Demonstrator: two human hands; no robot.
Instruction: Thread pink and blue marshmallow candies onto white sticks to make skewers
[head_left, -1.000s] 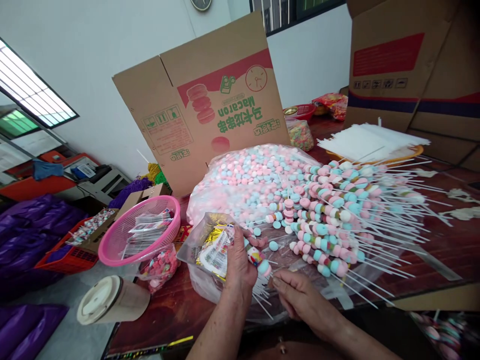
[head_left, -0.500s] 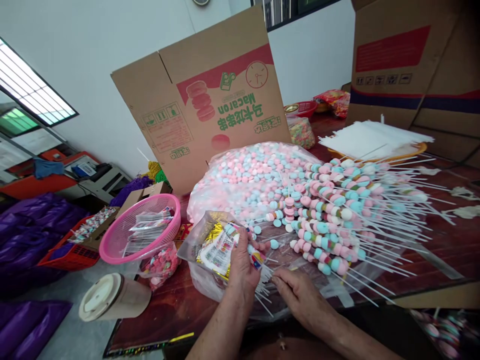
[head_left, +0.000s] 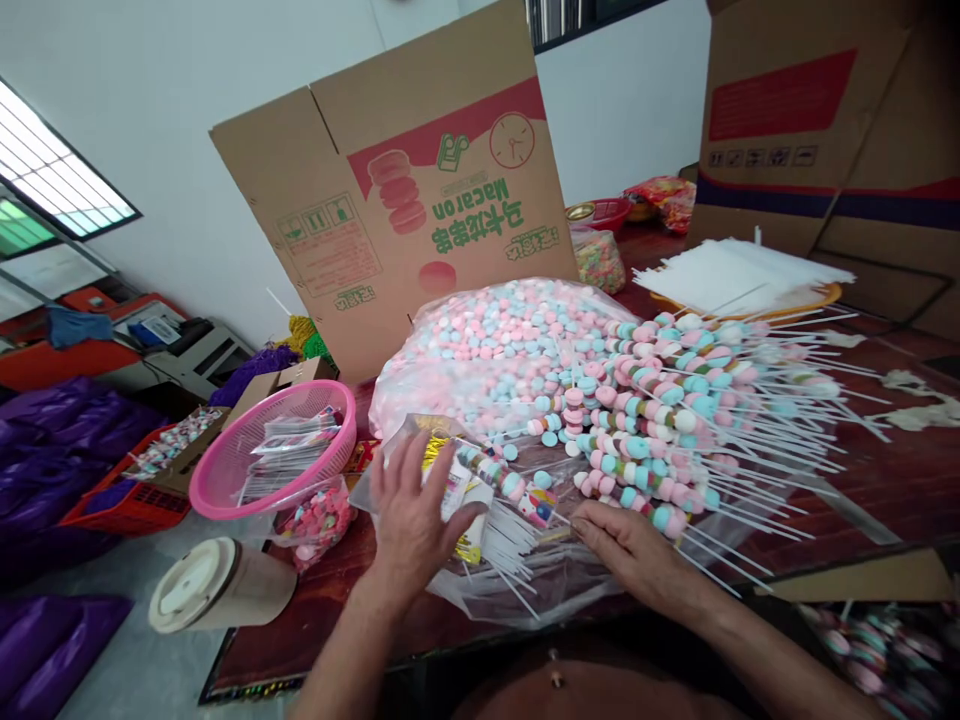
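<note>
My left hand [head_left: 412, 520] lies flat with fingers spread on a clear bag of printed packets [head_left: 450, 480] at the table's near edge. A candy skewer [head_left: 510, 487] with pink, blue and white pieces lies slanted across that bag. My right hand [head_left: 634, 550] has its fingers pinched at the skewer's lower end, beside a bundle of bare white sticks [head_left: 502, 545]. Just beyond both hands is a big pile of finished candy skewers [head_left: 675, 420]. Behind it stands a large clear bag of loose pink and blue candies [head_left: 495, 340].
An open cardboard box [head_left: 420, 200] stands behind the candy bag. A pink basket [head_left: 217, 490] of small packets and a lidded paper cup [head_left: 217, 598] sit at the left. White sheets on an orange tray [head_left: 750, 280] lie at back right, in front of more boxes [head_left: 825, 120].
My left hand has let go of the packet bag and skewer and now lies spread flat on the bag. The skewer has tipped to the right, and my right hand has moved up to its end.
</note>
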